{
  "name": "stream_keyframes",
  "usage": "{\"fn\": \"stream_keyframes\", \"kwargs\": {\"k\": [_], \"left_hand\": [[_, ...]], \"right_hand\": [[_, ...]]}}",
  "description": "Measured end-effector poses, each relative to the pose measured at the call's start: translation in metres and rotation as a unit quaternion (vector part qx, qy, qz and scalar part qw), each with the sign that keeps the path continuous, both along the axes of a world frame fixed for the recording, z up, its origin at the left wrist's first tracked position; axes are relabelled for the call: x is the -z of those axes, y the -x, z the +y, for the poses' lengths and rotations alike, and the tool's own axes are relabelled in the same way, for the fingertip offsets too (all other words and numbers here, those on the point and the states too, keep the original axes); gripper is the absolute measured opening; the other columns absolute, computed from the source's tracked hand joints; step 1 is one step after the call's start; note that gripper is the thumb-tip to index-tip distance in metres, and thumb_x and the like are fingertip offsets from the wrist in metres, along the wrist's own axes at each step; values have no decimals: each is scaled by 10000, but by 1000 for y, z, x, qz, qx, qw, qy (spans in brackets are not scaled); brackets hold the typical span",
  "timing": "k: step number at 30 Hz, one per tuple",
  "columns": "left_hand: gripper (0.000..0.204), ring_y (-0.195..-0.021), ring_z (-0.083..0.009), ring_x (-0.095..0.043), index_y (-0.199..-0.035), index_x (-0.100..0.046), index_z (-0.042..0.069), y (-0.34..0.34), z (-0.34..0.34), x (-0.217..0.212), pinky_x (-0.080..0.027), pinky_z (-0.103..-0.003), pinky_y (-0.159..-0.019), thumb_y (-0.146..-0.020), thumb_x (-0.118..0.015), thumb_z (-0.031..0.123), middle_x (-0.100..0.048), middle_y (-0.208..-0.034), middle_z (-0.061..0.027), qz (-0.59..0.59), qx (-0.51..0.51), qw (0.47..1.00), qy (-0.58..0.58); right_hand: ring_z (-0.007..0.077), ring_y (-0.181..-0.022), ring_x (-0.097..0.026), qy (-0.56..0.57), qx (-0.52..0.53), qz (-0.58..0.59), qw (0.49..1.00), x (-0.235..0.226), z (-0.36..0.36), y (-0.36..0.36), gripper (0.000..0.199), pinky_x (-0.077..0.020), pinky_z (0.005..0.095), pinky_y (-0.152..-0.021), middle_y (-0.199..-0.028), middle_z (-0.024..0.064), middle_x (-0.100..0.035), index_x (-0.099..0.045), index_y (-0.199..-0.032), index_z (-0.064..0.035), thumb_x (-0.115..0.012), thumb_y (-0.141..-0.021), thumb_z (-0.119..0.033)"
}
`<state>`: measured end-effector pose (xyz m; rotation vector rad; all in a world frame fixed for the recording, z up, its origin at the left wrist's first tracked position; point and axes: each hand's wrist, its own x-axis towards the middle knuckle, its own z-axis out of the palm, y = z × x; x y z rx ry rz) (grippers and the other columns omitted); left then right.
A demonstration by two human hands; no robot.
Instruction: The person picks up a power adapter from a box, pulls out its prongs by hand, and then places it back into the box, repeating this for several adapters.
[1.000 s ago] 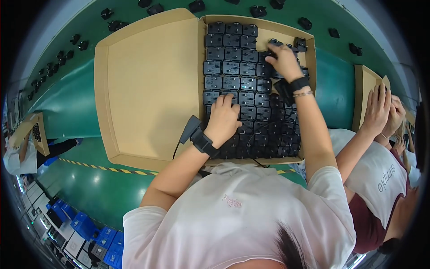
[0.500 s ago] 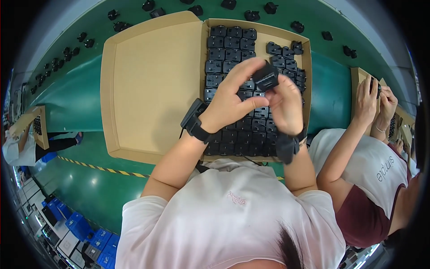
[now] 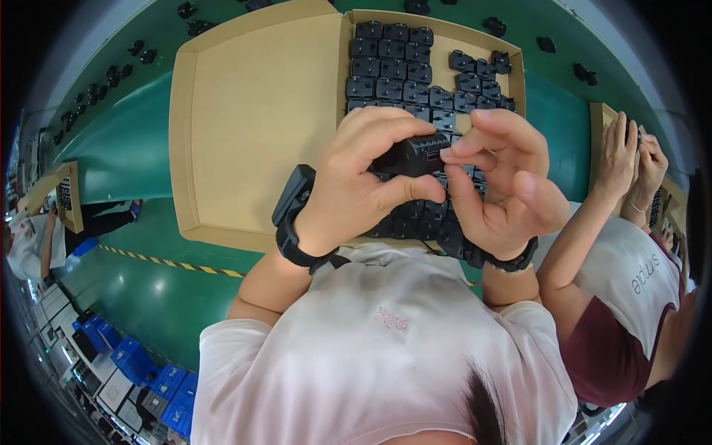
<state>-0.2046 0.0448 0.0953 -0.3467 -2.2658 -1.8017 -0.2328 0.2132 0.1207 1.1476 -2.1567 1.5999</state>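
A black power adapter (image 3: 408, 156), with a port on its end face, is gripped between the thumb and fingers of my left hand (image 3: 348, 174). My right hand (image 3: 512, 174) pinches at the adapter's port end with thumb and forefinger; its other fingers are spread apart. Both hands are above the right half of an open cardboard box (image 3: 518, 81). Rows of black plug adapters (image 3: 391, 69) stand in that half, with pins showing on many. My hands hide part of the rows.
The box's other half (image 3: 256, 126) lies flat to the left on a green conveyor belt (image 3: 122, 152). Loose adapters (image 3: 495, 27) are scattered beyond the box. At right, a co-worker's hands (image 3: 619, 159) work over another box (image 3: 599, 115). Blue bins (image 3: 133, 367) stand lower left.
The adapter has come down and nearer, and has turned so its port end faces right. My right hand has shifted right and its fingers have spread, with thumb and forefinger at the port end.
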Motion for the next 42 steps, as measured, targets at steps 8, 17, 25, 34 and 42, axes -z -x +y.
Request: {"fn": "stream_keyframes", "kwargs": {"k": [8,17,25,34,42], "left_hand": [[509,-830,-251,-551,-951,-623,54,3,4,6,-453,-325,-700,-551,-809,309,-602,-918,-78,39,-16,998,35],[499,-809,-250,-549,-937,-632,68,7,7,10,-451,-322,-684,-533,-809,302,-604,-907,-70,61,-37,994,76],[501,-806,-246,-550,-938,-638,67,10,10,17,-442,-316,-673,-523,-811,289,-604,-907,-69,56,-18,997,54],[540,-818,-230,-558,-1001,-608,60,11,10,27,-448,-292,-690,-573,-803,323,-609,-909,-70,15,-23,1000,9],[639,-902,-270,-538,-1124,-488,38,22,11,65,-451,-317,-725,-629,-790,308,-545,-1083,-145,-183,-81,968,-150]], "right_hand": [[208,-851,-537,14,-18,-69,997,4,2,3,625,-523,290,-730,-1127,235,-441,-315,-1201,-181,-587,-724,117],[166,-850,-498,38,-33,-157,986,8,5,5,483,-480,269,-751,-1115,155,-451,-418,-1162,-80,-601,-729,30],[133,-849,-467,54,-45,-227,971,12,6,4,415,-446,252,-767,-1106,93,-458,-498,-1132,-2,-612,-734,-37],[146,-893,-536,-4,-24,-70,997,27,9,21,446,-466,254,-785,-1110,98,-520,-483,-1150,14,-540,-719,113],[124,-857,-597,-98,100,-243,960,59,17,98,339,-488,241,-750,-957,71,-633,-598,-1064,36,-650,-731,-2]]}}
